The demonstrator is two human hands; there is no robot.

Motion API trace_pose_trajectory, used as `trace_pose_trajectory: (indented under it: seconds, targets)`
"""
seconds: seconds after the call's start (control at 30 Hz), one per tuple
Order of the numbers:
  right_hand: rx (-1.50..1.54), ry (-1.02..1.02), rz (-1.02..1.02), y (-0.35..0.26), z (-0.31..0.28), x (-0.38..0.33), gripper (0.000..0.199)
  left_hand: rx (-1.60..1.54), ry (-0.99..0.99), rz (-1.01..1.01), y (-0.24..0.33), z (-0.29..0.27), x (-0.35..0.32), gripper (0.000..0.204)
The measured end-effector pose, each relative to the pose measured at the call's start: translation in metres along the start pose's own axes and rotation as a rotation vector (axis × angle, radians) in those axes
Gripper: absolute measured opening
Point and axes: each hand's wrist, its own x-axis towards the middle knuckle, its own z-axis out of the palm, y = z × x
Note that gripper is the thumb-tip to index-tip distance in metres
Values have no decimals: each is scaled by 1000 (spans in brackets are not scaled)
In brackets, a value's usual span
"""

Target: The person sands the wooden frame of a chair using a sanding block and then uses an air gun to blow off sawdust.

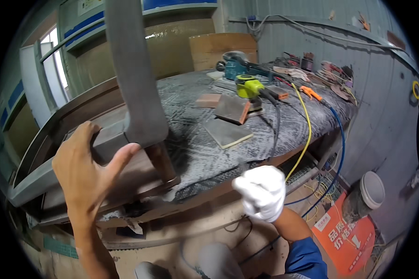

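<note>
The bare left hand's (86, 169) grip clasps a grey frame (137, 69); the white-gloved right hand (263, 193) curls, contents unclear.

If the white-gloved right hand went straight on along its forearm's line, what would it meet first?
Probably the near edge of the cloth-covered table, since the right hand points forward and left toward it. Depth is unclear, so it might pass above that edge.

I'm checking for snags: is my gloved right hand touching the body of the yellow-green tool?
Apart. The head view shows a stretch of tabletop lying between the right hand and the yellow-green tool.
</note>
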Motion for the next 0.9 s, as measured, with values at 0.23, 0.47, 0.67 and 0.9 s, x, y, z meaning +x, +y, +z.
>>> trace_pose_trajectory:
  seconds: [0.23,0.47,0.67,0.9]
  targets:
    - [-290,280,426,95,-66,-27,35,-13,120,48,2,14,0,64]
    - [-477,285,400,188,-79,-9,19,28,12,0,-2,8,-1,61]
    - [-425,173,712,311,-113,-30,14,25,-7,63,-1,8,-1,64]
    - [-895,127,1075,369,-97,-30,75,6,150,145,-12,16,-2,62]
